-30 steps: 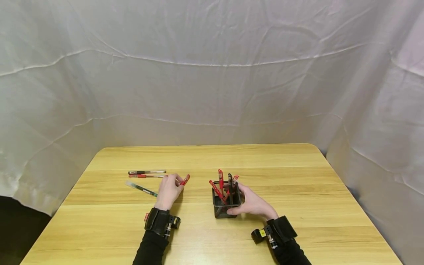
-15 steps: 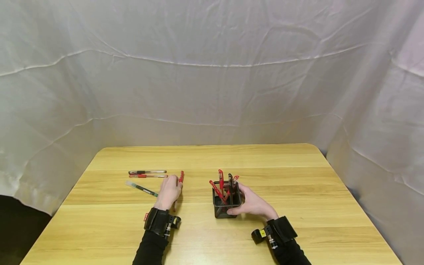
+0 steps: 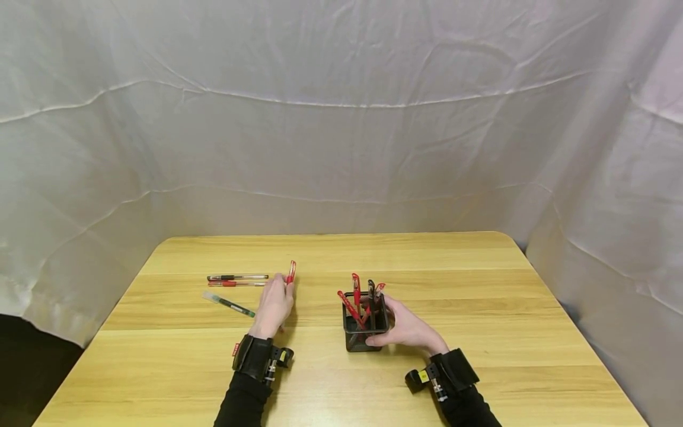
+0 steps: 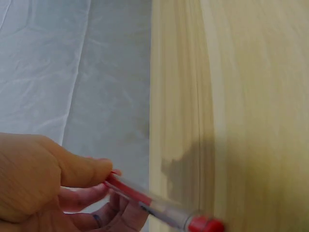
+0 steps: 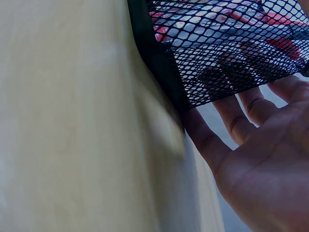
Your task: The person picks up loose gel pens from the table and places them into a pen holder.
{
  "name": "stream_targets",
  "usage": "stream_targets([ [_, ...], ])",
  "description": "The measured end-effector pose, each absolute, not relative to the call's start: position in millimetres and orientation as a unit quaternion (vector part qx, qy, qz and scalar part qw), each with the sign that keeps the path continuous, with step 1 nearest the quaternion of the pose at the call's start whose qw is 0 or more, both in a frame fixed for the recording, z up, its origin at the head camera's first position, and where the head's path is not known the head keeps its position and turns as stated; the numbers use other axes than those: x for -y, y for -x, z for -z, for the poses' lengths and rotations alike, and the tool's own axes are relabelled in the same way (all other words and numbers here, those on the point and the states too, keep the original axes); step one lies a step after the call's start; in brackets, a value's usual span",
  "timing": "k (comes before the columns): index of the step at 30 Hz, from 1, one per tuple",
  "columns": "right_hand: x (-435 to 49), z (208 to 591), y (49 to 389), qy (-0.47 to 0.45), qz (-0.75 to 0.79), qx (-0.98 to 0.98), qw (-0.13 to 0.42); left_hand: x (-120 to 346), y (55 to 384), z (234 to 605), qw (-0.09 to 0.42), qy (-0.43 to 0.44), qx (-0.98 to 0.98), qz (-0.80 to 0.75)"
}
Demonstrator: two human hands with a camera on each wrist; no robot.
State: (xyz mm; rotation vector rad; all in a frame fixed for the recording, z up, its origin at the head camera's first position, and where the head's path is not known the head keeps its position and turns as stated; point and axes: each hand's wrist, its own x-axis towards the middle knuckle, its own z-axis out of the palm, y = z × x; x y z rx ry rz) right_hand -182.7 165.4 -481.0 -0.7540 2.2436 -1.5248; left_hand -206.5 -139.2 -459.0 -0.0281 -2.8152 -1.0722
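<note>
My left hand (image 3: 274,307) pinches a red-capped gel pen (image 3: 291,271) between thumb and fingers, over the table left of centre. In the left wrist view the pen (image 4: 166,211) has a clear barrel and a red end. My right hand (image 3: 409,327) grips a black mesh pen holder (image 3: 363,342) from its right side, thumb at the front and fingers behind. The holder stands upright on the table. Several pens lean in it, red ones (image 3: 356,287) and a black one (image 3: 371,290). In the right wrist view, fingers (image 5: 207,140) touch the mesh wall.
To the left lie a black pen (image 3: 237,277) and a red pen (image 3: 235,283), side by side. A green pen (image 3: 229,304) lies slanted just nearer, beside my left hand. Grey cloth (image 3: 341,148) hangs behind the wooden table (image 3: 480,279).
The red pen in my left hand has turned from slanting right to pointing nearly straight away from me. That hand has moved slightly forward. My right hand and the holder have stayed put.
</note>
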Motion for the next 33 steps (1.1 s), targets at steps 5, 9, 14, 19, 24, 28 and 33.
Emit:
stream_targets([
  [5, -165.5, 481.4, 183.0, 0.265, 0.531, -0.789, 0.162, 137.2, 206.6, 457.7, 0.111, 0.022, 0.922, 0.371],
  [9, -165.6, 481.3, 182.7, 0.264, 0.530, -0.789, 0.163, 136.1, 205.4, 455.5, 0.150, 0.035, 0.916, 0.371],
  [14, -165.2, 481.2, 182.4, 0.264, 0.532, -0.788, 0.164, 134.9, 204.8, 451.6, 0.192, 0.038, 0.907, 0.372],
  [19, -165.2, 480.9, 182.8, 0.258, 0.535, -0.787, 0.164, 132.7, 203.6, 447.1, 0.213, 0.039, 0.903, 0.370],
  [24, -165.4, 479.8, 182.6, 0.254, 0.534, -0.789, 0.166, 130.0, 201.7, 440.7, 0.233, 0.048, 0.895, 0.376],
  [28, -165.4, 479.1, 182.1, 0.252, 0.534, -0.790, 0.167, 128.0, 199.5, 434.0, 0.243, 0.056, 0.888, 0.386],
  [33, -165.2, 479.3, 181.7, 0.249, 0.535, -0.790, 0.168, 125.8, 197.3, 426.3, 0.248, 0.064, 0.879, 0.403],
])
